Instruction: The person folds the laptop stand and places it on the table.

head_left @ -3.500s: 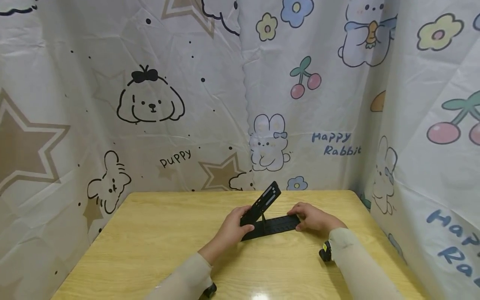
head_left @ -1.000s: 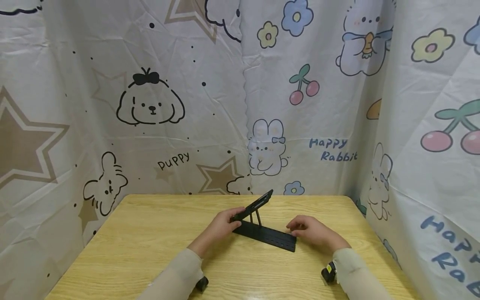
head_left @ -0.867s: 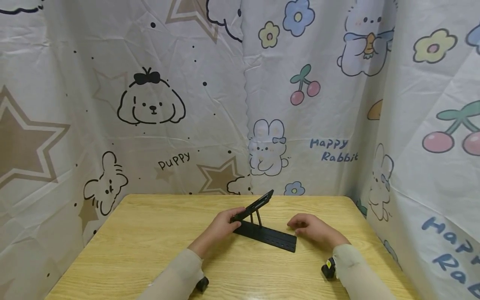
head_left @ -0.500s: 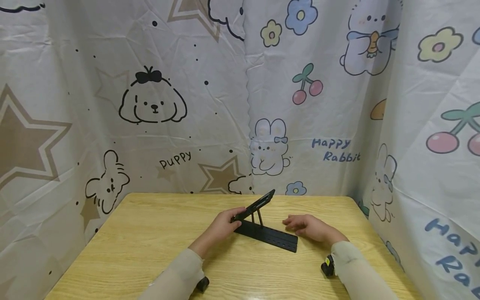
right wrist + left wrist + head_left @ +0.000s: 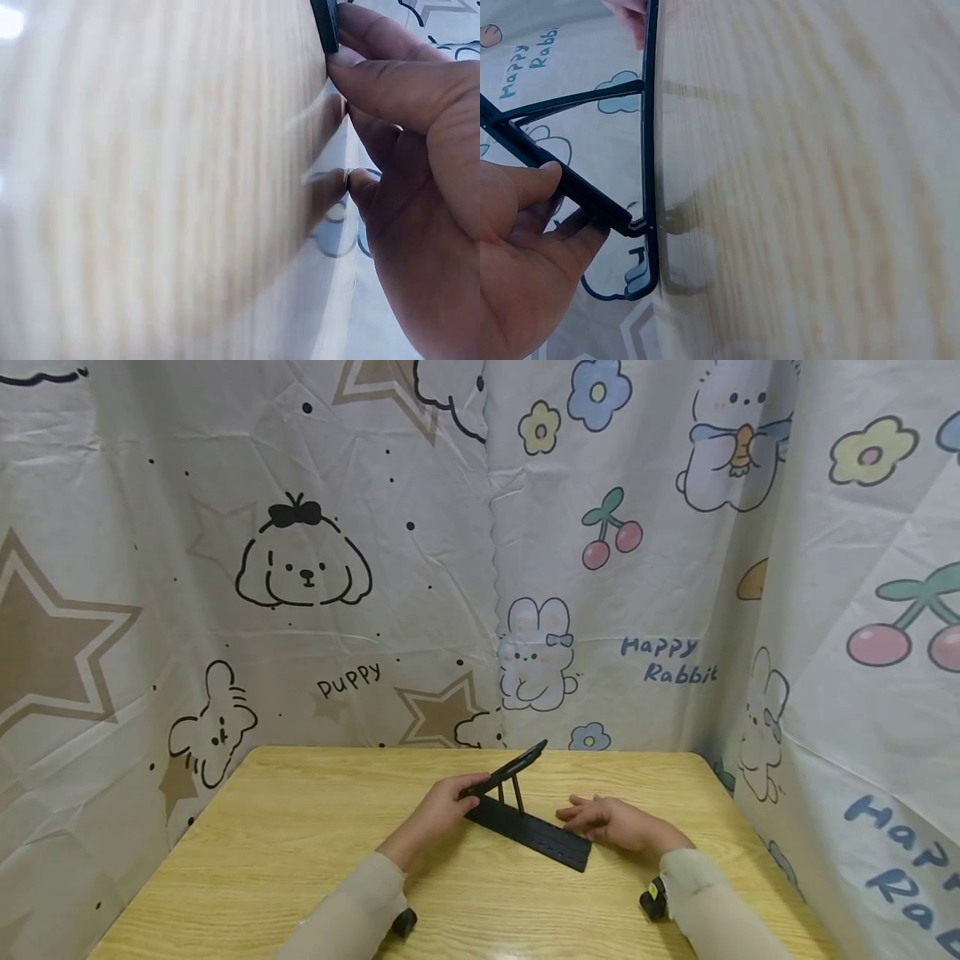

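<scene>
Grip of L hand [image 5: 438, 810] clamped on raised panel [image 5: 592, 201] of blk stand [image 5: 525, 828], near hinge [image 5: 637, 226]. R hand [image 5: 615, 824] at stand's R end, thumb tip against it; can't tell if pinched. Stand on worktop [image 5: 315, 835] btwn hands, panel tilted up on thin struts [image 5: 517, 795]. Printed curtain [image 5: 427, 618] behind.

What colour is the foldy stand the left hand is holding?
The folding stand is black. You can see that best in the head view.
</scene>
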`<state>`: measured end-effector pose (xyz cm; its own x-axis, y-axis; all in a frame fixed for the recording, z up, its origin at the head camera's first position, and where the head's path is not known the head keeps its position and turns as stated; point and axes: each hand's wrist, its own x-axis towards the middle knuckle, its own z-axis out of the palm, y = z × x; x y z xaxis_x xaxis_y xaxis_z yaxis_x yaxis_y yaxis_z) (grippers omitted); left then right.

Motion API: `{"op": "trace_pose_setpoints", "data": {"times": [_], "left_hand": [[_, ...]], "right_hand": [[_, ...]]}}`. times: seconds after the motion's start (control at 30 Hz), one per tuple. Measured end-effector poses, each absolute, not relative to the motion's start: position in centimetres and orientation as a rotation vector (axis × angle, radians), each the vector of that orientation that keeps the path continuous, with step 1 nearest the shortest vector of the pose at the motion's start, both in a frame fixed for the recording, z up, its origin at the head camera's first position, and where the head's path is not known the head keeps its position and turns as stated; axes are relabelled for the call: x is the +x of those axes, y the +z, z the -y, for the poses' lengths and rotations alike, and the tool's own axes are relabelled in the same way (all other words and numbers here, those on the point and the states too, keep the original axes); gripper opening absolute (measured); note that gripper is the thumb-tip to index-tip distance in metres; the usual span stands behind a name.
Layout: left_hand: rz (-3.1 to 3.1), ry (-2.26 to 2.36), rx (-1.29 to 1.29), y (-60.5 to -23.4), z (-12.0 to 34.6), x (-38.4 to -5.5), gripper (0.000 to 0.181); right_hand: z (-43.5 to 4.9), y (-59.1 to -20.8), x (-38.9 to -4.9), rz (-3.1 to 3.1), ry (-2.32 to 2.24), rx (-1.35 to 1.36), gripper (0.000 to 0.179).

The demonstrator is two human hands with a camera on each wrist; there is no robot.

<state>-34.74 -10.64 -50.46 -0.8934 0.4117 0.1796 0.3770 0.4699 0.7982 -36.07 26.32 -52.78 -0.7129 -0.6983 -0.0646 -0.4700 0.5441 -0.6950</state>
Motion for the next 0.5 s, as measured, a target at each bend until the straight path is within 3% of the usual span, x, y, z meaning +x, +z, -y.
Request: {"op": "trace_pose_setpoints", "data": {"times": [0.5], "left_hand": [[-2.681,1.475,0.716,-50.8,10.9,-35.6,0.039]], "right_hand": [[-25.0,-52.9,-34.9,-2.444,-0.975,-1.044,0.039]]}}
